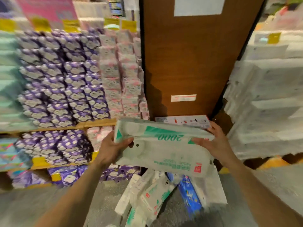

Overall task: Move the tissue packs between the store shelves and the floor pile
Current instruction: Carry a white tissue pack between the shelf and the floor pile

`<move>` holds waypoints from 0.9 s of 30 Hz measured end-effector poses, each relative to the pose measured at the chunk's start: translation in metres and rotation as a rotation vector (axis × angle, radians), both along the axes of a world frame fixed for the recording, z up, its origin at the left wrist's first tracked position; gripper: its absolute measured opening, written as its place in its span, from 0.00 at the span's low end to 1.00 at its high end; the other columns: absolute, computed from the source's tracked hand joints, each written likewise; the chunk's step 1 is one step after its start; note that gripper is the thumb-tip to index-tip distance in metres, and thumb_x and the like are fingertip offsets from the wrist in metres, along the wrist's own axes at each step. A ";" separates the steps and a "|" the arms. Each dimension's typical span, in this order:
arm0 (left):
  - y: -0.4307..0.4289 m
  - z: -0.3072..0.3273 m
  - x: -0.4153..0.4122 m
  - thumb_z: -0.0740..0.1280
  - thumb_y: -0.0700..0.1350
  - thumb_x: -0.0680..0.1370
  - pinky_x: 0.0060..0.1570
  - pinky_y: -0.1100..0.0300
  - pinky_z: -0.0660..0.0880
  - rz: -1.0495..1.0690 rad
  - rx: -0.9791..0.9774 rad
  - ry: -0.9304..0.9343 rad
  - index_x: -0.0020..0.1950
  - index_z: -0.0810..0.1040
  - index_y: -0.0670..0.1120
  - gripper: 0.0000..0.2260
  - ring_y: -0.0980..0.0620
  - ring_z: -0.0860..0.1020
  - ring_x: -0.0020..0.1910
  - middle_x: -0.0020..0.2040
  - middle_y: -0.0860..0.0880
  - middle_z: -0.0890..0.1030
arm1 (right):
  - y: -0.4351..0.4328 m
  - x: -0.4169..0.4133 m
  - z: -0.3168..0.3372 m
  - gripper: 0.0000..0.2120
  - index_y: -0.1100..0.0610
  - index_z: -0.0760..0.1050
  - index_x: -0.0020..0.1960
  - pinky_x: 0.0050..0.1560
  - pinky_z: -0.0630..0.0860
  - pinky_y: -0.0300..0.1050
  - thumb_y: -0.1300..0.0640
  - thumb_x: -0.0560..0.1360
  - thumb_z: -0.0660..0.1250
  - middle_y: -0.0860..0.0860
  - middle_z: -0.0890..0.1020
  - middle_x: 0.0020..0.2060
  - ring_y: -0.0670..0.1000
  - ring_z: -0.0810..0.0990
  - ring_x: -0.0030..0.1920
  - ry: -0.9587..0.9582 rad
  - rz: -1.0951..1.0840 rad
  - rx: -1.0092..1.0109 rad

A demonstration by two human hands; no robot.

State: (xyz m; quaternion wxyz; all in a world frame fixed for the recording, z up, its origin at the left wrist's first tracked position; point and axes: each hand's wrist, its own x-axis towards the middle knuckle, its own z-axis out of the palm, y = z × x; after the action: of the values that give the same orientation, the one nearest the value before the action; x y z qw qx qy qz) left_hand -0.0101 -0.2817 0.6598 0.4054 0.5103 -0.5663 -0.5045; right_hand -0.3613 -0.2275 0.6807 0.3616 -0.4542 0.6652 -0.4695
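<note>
A grey concrete floor (105,203) runs up to store shelving, and above it both hands hold one large white tissue pack (164,149) with green print, level and well above the floor. The left hand (111,149) grasps the pack's left end, thumb curled over its front; the right hand (213,142) clasps the right end, thumb on the front and fingers behind the upper edge. Directly under the pack a floor pile (152,195) of similar white packs lies jumbled, with a blue pack (191,194) along its right edge. To the left, shelves carry stacked purple packs (65,82), with pink packs (121,79) at their right end and teal packs (8,79) at the left edge of view; yellow price tags (41,23) hang along the shelf fronts. A brown wooden panel (188,59) stands upright behind the pack, with a white sheet (198,5) at its top. Right of the panel, white wrapped packs (270,104) fill more shelving. The picture is motion-blurred.
</note>
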 end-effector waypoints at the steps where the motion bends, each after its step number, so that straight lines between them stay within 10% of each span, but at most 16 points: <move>1: 0.014 0.005 0.008 0.75 0.47 0.74 0.35 0.64 0.76 0.062 -0.004 0.007 0.49 0.80 0.42 0.10 0.54 0.81 0.36 0.41 0.46 0.85 | -0.004 0.009 0.006 0.37 0.53 0.67 0.71 0.42 0.80 0.36 0.58 0.67 0.81 0.43 0.81 0.55 0.45 0.83 0.53 -0.049 0.012 0.001; 9: 0.160 0.023 0.120 0.79 0.56 0.66 0.42 0.56 0.80 0.522 -0.065 0.072 0.52 0.82 0.48 0.20 0.50 0.83 0.43 0.46 0.47 0.86 | -0.003 0.144 0.028 0.13 0.51 0.80 0.50 0.41 0.82 0.49 0.56 0.69 0.80 0.50 0.88 0.42 0.50 0.88 0.39 -0.243 0.292 0.002; 16: 0.337 0.036 0.254 0.75 0.64 0.63 0.52 0.48 0.80 0.997 -0.106 0.001 0.55 0.81 0.49 0.27 0.52 0.82 0.47 0.49 0.49 0.86 | 0.051 0.351 0.043 0.24 0.52 0.80 0.54 0.47 0.84 0.58 0.48 0.61 0.83 0.51 0.87 0.48 0.55 0.87 0.45 -0.287 0.666 -0.002; 20: 0.452 0.041 0.329 0.73 0.66 0.64 0.45 0.54 0.79 1.239 -0.125 -0.002 0.51 0.81 0.49 0.26 0.57 0.80 0.41 0.45 0.50 0.86 | 0.114 0.485 0.057 0.14 0.52 0.78 0.50 0.48 0.82 0.54 0.57 0.68 0.79 0.54 0.86 0.47 0.56 0.85 0.47 -0.270 0.923 -0.053; 27: 0.676 0.078 0.472 0.74 0.65 0.64 0.45 0.56 0.82 1.605 -0.188 -0.097 0.56 0.80 0.51 0.27 0.53 0.84 0.48 0.48 0.50 0.86 | 0.272 0.721 0.073 0.23 0.57 0.79 0.60 0.43 0.82 0.36 0.59 0.66 0.78 0.50 0.88 0.48 0.41 0.85 0.43 -0.303 1.446 -0.135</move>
State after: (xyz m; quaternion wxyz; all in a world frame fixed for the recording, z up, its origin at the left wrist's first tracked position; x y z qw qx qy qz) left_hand 0.4617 0.3943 0.7380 0.6601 0.7463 -0.0846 0.0128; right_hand 0.3600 0.0444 0.7539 0.6396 -0.7305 0.1126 -0.2114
